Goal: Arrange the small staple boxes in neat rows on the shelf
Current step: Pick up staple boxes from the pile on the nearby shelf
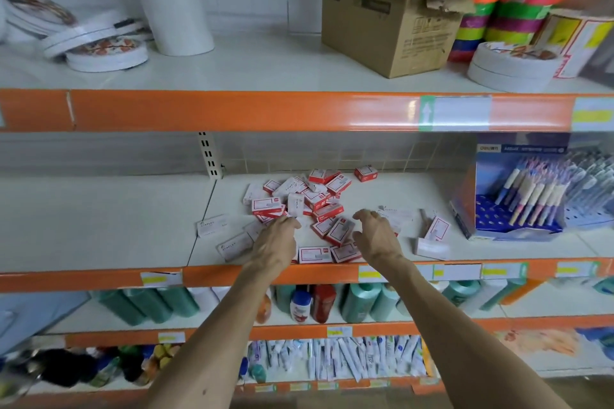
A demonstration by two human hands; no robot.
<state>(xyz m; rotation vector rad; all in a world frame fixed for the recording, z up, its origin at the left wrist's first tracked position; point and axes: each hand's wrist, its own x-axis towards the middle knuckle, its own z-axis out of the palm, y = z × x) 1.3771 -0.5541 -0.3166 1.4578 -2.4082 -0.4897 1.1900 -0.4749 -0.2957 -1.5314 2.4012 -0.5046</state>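
Several small red-and-white staple boxes lie in a loose pile (299, 199) on the white middle shelf (99, 222). More lie scattered: pale white boxes (212, 226) at the left, a red box (315, 254) near the front edge, one (366, 173) at the back. My left hand (275, 242) reaches over the front edge, fingers loosely curled by the pile's near side, holding nothing. My right hand (377, 236) hovers beside it with fingers bent downward over scattered boxes, nothing visibly gripped.
A blue pen display (518, 196) stands at the right of the same shelf. The upper shelf carries an open cardboard box (392, 26), tape rolls (99, 46) and coloured tape (491, 16). Bottles (358, 302) fill the shelf below. An orange rail (99, 279) edges the front.
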